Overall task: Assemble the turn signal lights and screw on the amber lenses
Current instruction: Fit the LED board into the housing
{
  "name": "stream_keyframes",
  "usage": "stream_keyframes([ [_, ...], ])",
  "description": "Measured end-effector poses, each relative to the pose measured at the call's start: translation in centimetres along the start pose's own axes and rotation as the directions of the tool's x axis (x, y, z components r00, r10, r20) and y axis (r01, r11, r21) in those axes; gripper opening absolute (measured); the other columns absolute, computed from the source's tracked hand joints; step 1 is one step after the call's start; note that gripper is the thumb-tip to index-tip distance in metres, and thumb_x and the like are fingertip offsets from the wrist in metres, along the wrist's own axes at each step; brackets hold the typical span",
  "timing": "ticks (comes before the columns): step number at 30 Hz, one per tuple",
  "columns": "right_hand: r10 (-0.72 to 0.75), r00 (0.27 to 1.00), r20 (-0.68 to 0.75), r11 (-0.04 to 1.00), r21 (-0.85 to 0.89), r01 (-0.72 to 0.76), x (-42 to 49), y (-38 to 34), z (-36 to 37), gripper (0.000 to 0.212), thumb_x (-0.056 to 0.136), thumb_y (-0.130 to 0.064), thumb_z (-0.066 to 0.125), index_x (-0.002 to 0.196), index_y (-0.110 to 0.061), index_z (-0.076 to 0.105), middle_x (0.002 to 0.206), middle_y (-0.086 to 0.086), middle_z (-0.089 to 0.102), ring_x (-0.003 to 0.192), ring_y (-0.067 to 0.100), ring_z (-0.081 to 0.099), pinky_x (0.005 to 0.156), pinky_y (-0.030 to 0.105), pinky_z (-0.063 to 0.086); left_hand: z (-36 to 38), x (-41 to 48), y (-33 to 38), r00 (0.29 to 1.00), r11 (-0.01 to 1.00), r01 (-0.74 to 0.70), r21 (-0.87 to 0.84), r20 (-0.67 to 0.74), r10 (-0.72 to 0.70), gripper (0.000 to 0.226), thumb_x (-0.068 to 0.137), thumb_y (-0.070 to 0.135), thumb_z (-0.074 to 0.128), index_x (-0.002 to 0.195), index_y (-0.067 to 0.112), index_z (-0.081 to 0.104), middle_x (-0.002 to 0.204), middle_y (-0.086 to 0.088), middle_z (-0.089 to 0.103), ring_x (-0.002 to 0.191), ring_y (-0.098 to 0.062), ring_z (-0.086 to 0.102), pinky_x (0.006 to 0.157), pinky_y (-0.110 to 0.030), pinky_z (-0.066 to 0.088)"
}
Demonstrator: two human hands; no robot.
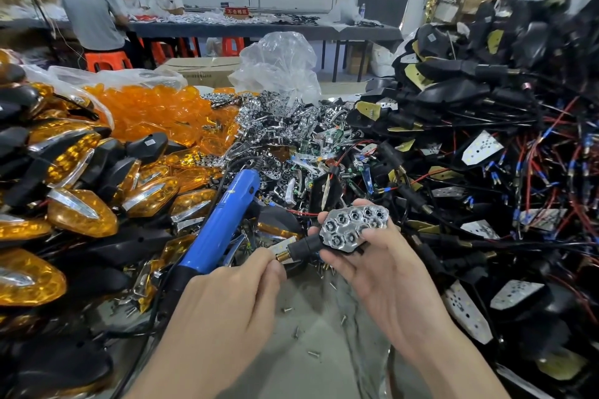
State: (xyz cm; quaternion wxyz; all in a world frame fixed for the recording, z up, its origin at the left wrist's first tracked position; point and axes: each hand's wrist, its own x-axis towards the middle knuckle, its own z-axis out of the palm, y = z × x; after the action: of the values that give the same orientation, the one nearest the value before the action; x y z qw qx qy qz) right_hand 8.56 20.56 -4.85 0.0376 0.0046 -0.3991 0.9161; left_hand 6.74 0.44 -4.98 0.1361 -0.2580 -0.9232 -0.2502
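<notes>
A black turn signal housing with a chrome reflector (pixel 353 227) seated in it is held over the table's near middle. My right hand (pixel 372 262) grips the housing from below, thumb at its upper left edge. My left hand (pixel 233 288) pinches the brass threaded end of the stem (pixel 282 256). A blue electric screwdriver (pixel 223 220) lies just left of my left hand, free of both hands. Loose amber lenses (pixel 152 110) fill a plastic bag at the back left.
Finished amber lights (pixel 81 214) are heaped at the left. Black housings with red and blue wires (pixel 486 155) pile up on the right. Chrome reflectors (pixel 285 126) lie in the middle, small screws (pixel 312 354) on the bare table. Three people sit at a far table.
</notes>
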Motion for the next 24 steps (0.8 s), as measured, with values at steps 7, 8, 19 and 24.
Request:
stream_keyframes([
  [7, -0.042, 0.998, -0.052, 0.994, -0.104, 0.037, 0.1, 0.1, -0.5, 0.029, 0.097, -0.007, 0.048, 0.115, -0.010, 0.070, 0.121, 0.024, 0.070, 0.104, 0.035, 0.072, 0.075, 0.040, 0.062, -0.4, 0.1, -0.5, 0.994, 0.978, 0.091, -0.188, 0.084, -0.077, 0.047, 0.088, 0.062, 0.016, 0.084, 0.037, 0.055, 0.066, 0.022, 0.057, 0.060, -0.012, 0.051, 0.060, -0.031, 0.043],
  [8, -0.061, 0.995, -0.080, 0.986, -0.161, 0.047, 0.1, 0.2, -0.8, 0.031, 0.100, -0.005, 0.045, 0.113, -0.012, 0.073, 0.118, 0.023, 0.071, 0.102, 0.034, 0.073, 0.074, 0.040, 0.062, -0.5, 0.1, -0.6, 0.992, 0.974, 0.102, -0.204, 0.094, -0.084, 0.046, 0.087, 0.063, 0.017, 0.084, 0.037, 0.055, 0.066, 0.020, 0.057, 0.061, -0.012, 0.052, 0.059, -0.031, 0.043],
  [19, -0.133, 0.980, -0.149, 0.927, -0.368, 0.069, 0.2, 0.3, -1.5, 0.027, 0.089, -0.022, 0.052, 0.097, -0.022, 0.078, 0.104, 0.018, 0.076, 0.094, 0.031, 0.075, 0.077, 0.035, 0.062, -0.6, 0.3, -1.0, 0.992, 0.991, 0.072, -0.113, 0.112, -0.060, 0.040, 0.093, 0.056, 0.020, 0.088, 0.037, 0.055, 0.072, 0.025, 0.057, 0.062, -0.011, 0.054, 0.054, -0.024, 0.039],
  [24, -0.181, 0.972, -0.148, 0.923, -0.368, 0.116, 0.2, 0.2, -1.1, 0.025, 0.087, -0.025, 0.055, 0.098, -0.022, 0.078, 0.099, 0.022, 0.074, 0.092, 0.032, 0.072, 0.077, 0.037, 0.062, -0.8, 0.3, -0.6, 0.998, 0.995, 0.044, -0.092, 0.039, -0.040, 0.032, 0.095, 0.055, 0.027, 0.100, 0.045, 0.057, 0.070, 0.022, 0.060, 0.063, -0.004, 0.056, 0.051, -0.021, 0.040],
])
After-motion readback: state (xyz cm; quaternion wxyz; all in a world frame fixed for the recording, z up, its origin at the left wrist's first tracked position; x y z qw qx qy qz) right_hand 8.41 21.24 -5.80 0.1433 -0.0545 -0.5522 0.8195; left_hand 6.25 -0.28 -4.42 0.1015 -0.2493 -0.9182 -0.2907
